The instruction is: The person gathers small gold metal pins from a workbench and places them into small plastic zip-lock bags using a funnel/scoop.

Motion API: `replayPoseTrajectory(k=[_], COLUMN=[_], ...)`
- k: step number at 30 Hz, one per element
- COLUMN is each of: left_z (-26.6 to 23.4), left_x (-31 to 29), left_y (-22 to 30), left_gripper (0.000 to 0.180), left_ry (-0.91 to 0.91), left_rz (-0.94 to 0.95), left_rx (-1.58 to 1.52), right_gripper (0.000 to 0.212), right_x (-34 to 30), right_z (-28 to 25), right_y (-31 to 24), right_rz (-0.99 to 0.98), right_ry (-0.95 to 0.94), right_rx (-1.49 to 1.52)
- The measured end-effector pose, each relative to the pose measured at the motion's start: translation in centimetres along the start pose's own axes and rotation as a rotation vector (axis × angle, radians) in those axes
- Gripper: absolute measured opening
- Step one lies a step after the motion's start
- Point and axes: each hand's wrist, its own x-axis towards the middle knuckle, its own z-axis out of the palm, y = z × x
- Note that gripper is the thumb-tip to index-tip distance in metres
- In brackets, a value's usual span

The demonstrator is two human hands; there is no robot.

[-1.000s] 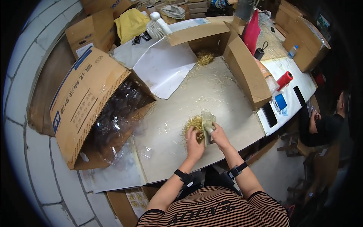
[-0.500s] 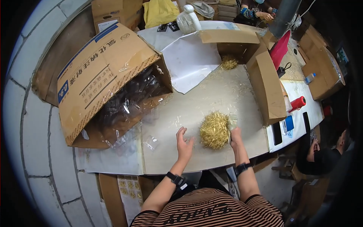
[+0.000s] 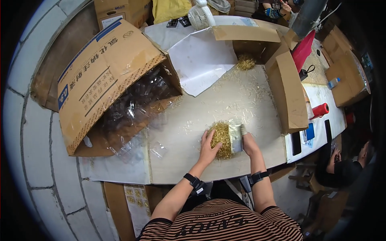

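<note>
A heap of thin golden pin-like pieces (image 3: pixel 220 138) lies near the front of the board-topped table. Against its left side rests my left hand (image 3: pixel 209 147), open, the thumb apart from the fingers and touching the pieces. My right hand (image 3: pixel 250 143) is closed round the right edge of a flat, shiny, pale-green blade-like piece (image 3: pixel 235 135). That piece stands against the heap's right side. Its exact kind is unclear. Loose golden bits are scattered on the board beyond the heap. Farther back, a smaller golden pile (image 3: pixel 245 62) sits in the corner of an open cardboard box.
At left, a large cardboard carton (image 3: pixel 112 60) lies on its side, spilling clear plastic pieces (image 3: pixel 136 104). A cardboard wall (image 3: pixel 290 92) borders the right side. Beyond it are a red bottle-like object (image 3: pixel 320 110) and phones (image 3: pixel 296 143). A white fan (image 3: pixel 200 17) stands at the back. Other people sit nearby.
My left hand has moved right onto the heap's left side. The flat piece in my right hand has turned its broad face into view and pressed against the heap, which looks narrower.
</note>
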Motion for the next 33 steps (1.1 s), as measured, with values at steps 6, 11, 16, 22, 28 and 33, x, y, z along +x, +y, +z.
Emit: replayPoseTrajectory(k=[6, 11, 16, 22, 28, 33], left_z=[1.3, 0.0, -5.6, -8.6, -10.8, -10.9], left_x=[-0.2, -0.3, -2.5, -5.3, -5.2, -4.6], left_y=[0.7, 1.2, 0.4, -7.6, -9.1, -8.1], left_gripper=[0.067, 0.067, 0.060, 0.052, 0.054, 0.054], left_ry=[0.051, 0.086, 0.288, 0.252, 0.296, 0.365], left_rz=[-0.005, 0.041, -0.037, -0.037, -0.136, -0.158], left_rx=[0.029, -0.069, -0.267, 0.489, 0.738, 0.724], right_gripper=[0.027, 0.026, 0.025, 0.026, 0.034, 0.040], right_x=[1.8, 1.5, 0.1, 5.0, 9.5, 9.3], right_z=[2.7, 2.7, 2.2, 4.5, 5.2, 7.6], right_y=[1.3, 0.8, -3.2, -3.8, -2.8, -2.0], right_rz=[-0.377, -0.478, -0.598, -0.438, -0.331, -0.174], right_ry=[0.142, 0.160, 0.149, 0.158, 0.109, 0.113], right_rx=[-0.561, -0.561, -0.163, 0.383, 0.381, 0.400])
